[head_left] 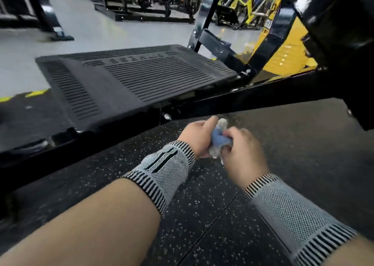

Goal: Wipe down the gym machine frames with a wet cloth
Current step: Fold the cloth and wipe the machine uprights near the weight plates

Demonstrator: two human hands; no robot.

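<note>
- Two bare forearms reach in from the near edge, each with a grey knit wrist sleeve striped black at its cuffs: one on the left wrist [165,170], one on the right wrist [291,211].
- Left hand [197,137] has its fingers curled round the blue cloth [219,139], gripping it from the left side.
- Right hand [241,151] also holds the cloth, its fingers curled over the right side; it is somewhat blurred.
- Bunched between the two hands, the cloth shows blue in the middle and paler, greyish folds at its far and near ends. It hangs above the floor and is near, but apart from, the frame bar.
- Black speckled rubber floor [212,215] lies under the hands, with a tile seam running across it.
- Just beyond the hands a glossy black frame bar [232,101] of the gym machine runs from low left to upper right.
- Beyond that bar sits a dark ribbed footplate [129,79], tilted, with raised lettering on its far part.
- At far right a thick black upright [344,23] and yellow machine parts [283,51] stand.
- Farther off, a pale grey floor [81,31] carries more black and yellow machines [153,0].
</note>
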